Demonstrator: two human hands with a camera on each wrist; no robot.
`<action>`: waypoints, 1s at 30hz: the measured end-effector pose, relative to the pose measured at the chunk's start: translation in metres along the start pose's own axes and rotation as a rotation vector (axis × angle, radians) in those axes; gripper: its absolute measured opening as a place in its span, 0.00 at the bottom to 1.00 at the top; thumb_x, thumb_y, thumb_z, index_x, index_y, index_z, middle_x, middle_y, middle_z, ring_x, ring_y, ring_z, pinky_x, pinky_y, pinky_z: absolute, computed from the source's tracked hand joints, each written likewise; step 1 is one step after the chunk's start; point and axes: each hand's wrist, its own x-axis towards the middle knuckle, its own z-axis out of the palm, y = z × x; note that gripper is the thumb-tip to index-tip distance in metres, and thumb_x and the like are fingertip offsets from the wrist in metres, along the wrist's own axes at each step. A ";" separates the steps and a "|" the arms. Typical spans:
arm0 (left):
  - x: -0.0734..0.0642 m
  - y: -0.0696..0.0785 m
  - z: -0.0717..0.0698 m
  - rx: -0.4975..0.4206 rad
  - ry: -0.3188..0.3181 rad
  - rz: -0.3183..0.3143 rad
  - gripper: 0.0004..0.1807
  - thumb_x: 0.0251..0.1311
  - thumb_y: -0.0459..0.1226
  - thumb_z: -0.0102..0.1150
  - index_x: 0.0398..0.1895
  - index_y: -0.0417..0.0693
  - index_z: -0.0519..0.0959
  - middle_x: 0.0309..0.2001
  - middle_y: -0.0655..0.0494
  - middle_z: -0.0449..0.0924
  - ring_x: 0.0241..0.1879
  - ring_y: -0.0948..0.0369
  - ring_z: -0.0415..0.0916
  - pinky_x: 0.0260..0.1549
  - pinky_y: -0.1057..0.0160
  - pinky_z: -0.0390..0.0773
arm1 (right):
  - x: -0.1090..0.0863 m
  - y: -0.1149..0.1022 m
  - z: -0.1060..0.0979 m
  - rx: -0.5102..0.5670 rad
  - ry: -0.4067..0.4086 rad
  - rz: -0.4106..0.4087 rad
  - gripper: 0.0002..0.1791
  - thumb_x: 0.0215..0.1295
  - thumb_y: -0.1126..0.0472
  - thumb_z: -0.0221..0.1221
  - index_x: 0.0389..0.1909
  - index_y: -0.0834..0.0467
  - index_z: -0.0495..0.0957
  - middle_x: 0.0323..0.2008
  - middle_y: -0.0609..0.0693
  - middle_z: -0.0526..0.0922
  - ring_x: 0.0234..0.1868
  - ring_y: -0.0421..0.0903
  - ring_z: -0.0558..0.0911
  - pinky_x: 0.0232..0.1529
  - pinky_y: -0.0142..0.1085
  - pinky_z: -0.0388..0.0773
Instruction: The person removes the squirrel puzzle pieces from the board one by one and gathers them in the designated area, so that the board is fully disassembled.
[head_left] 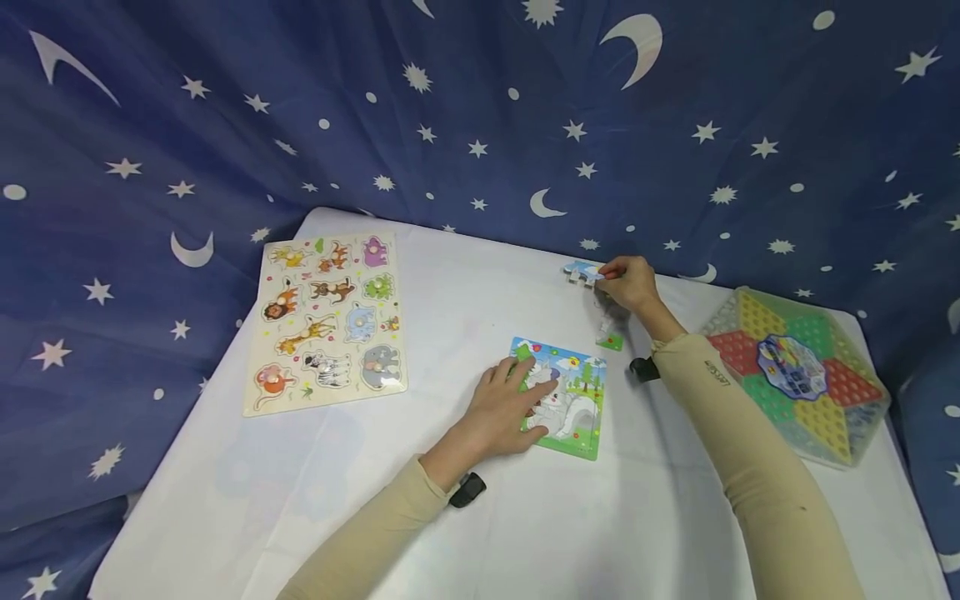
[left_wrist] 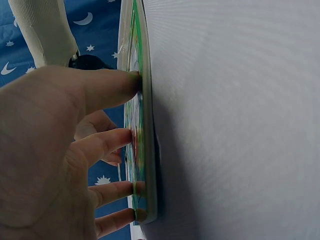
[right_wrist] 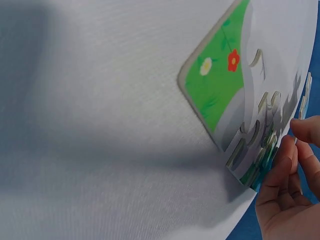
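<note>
Fingers spread, my left hand [head_left: 502, 408] rests on a small jigsaw board [head_left: 581, 446] picturing a grey-and-white squirrel with a bushy tail on grass. In the left wrist view the fingertips [left_wrist: 131, 189] press on the board's face, with the thumb near its edge. Toward the table's far edge, my right hand [head_left: 628, 285] pinches a jigsaw piece [right_wrist: 303, 102] between thumb and fingers. Blue-sky pieces [head_left: 579, 272] are beside those fingers. Nearer the board lies a green corner piece [right_wrist: 215, 82] with a red and a white flower, next to grey-white pieces partly hidden by the hand.
A wooden animal peg puzzle [head_left: 330, 404] lies on the left of the white-covered table [head_left: 450, 283]. At the right is a hexagonal box [head_left: 840, 446] with coloured triangular sections. A blue star-and-moon curtain [head_left: 480, 100] hangs close behind the table's far edge.
</note>
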 end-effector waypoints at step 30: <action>0.001 0.001 0.002 0.029 -0.010 -0.013 0.36 0.64 0.60 0.53 0.75 0.66 0.61 0.75 0.47 0.51 0.72 0.49 0.47 0.66 0.48 0.56 | 0.013 0.002 0.006 -0.003 0.010 0.029 0.10 0.59 0.67 0.65 0.41 0.68 0.84 0.28 0.52 0.81 0.29 0.44 0.75 0.35 0.37 0.73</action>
